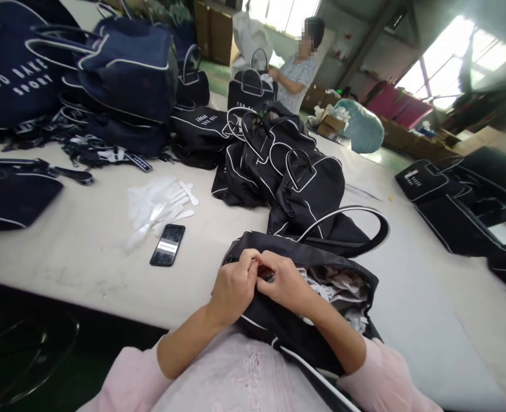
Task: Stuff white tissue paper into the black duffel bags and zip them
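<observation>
A black bag [287,335] with white piping lies open at the table's near edge, crumpled pale paper [342,286] showing inside. My left hand [235,283] is closed at the left end of the bag's opening, thumb and fingers pinched together. Meeting it there, my right hand [285,280] is also closed, its fingertips against the left ones. Whatever the fingertips hold is too small and hidden to name. One bag handle [379,229] arches up behind the opening.
A phone [167,245] and a pile of white strips [162,203] lie left on the table [85,252]. Black bags [313,183] are heaped just ahead, navy bags [128,68] at left, more black bags [462,212] at right. A person [298,77] stands across the table.
</observation>
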The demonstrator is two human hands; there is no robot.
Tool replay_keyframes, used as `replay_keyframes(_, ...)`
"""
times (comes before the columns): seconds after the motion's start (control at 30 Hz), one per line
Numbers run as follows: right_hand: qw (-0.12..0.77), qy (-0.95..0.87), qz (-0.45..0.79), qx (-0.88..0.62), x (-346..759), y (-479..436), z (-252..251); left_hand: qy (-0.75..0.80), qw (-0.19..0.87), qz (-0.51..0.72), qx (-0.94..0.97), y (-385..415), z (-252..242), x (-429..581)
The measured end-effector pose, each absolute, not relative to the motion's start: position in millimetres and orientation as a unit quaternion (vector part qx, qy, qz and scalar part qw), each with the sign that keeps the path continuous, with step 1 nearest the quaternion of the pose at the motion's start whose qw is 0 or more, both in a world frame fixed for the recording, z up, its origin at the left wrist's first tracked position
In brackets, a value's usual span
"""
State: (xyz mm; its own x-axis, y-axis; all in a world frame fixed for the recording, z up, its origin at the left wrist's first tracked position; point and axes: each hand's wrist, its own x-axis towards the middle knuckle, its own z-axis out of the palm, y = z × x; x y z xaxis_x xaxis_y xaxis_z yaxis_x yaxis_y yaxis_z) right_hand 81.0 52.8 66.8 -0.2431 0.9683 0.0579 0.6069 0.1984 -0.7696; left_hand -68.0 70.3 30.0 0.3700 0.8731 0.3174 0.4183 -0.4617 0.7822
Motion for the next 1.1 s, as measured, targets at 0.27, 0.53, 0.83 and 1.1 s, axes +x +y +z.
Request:
replay_keyframes(0.27,0.263,-0.755,0.190,-0.570,65,55,42,0.390,0.341,0.425,0.743,78,9,-90)
replay_keyframes(0.53,0.191,-0.791,0.086,-0.575,62,48,36,0.368,0.468,0.438,0.673,70,-22,-105)
replay_keyframes(0.83,0.169,-0.790,0.184,-0.559,66,58,53,0.335,0.419,0.367,0.760,87,-26,-114)
replay_keyframes(1.1,0.239,-0.751,0.242,-0.565,88,47,63,0.192,0.239,0.335,0.891,87,-17,-115)
